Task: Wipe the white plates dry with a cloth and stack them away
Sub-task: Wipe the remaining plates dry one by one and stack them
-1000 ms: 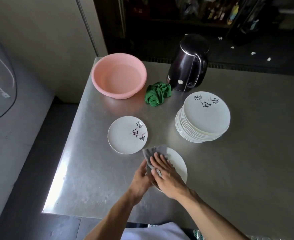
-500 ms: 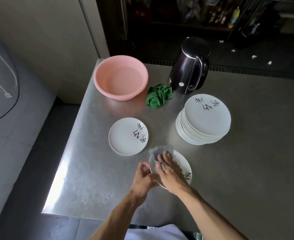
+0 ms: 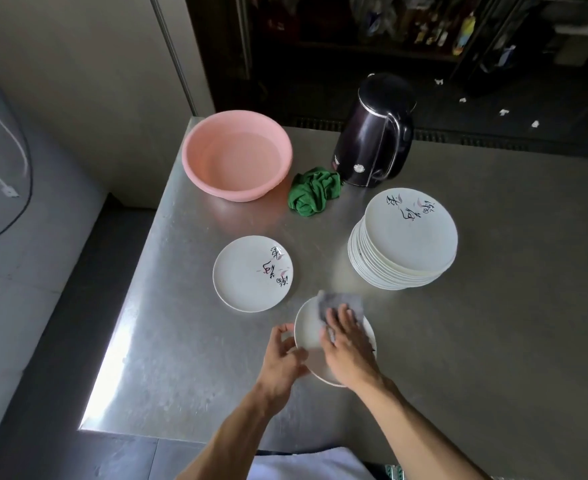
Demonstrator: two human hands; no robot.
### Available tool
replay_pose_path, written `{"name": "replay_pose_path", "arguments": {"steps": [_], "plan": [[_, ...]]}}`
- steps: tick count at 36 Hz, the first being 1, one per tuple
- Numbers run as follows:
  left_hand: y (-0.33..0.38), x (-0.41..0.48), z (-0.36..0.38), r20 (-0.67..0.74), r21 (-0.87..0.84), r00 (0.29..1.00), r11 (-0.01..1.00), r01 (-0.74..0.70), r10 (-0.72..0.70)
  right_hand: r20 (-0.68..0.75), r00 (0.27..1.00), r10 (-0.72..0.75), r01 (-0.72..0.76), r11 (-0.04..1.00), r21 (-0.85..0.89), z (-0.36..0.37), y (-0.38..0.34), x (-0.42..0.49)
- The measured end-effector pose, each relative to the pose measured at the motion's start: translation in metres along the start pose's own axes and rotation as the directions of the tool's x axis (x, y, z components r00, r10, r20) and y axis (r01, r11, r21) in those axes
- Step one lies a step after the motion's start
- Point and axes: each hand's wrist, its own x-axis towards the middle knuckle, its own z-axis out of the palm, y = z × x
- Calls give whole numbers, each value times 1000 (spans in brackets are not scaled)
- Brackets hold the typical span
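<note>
Now, from the left: the pink basin [image 3: 195,157] sits at the far corner of the steel table [image 3: 181,341], and a single white plate [image 3: 247,275] lies flat in front of it, apart from the others. The green rag [image 3: 315,190] is bunched between the basin and the kettle.

The left hand [image 3: 283,358] curls over the left rim of the near plate [image 3: 308,330], thumb and fingers pinching it steady. The grey cloth [image 3: 337,301] now covers the plate's far edge. A second ago it lay toward the left side, so the left half has come bare. The right hand [image 3: 346,348] presses the cloth down with straight, flat fingers and grips nothing.

Further right stand the black kettle [image 3: 372,143] and the tall plate stack [image 3: 410,230], unchanged. Wiping looks partly done, with the right rim probably next. Which pile holds the dried plates I cannot tell.
</note>
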Motion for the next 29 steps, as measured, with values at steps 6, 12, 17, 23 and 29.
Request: {"name": "replay_pose_path", "arguments": {"steps": [6, 12, 17, 23, 29], "plan": [[1, 6, -4, 129, 22, 992, 1000, 6, -8, 136, 990, -40, -1, 957, 289, -14, -18, 2], [2, 12, -1, 6, 43, 999, 998, 38, -39, 131, 968, -214, 164, 934, 316, -13, -16, -5], [2, 15, 1, -15, 46, 1000, 999, 18, -17, 78, 984, 160, -162, 987, 22, -15, -6, 4], [6, 15, 14, 107, 103, 993, 993, -54, 43, 90, 974, -208, 185, 959, 214, -6, -13, -1], [2, 17, 10, 151, 60, 988, 997, -45, 35, -6, 997, 72, -72, 995, -75, -11, 12, 8]]}}
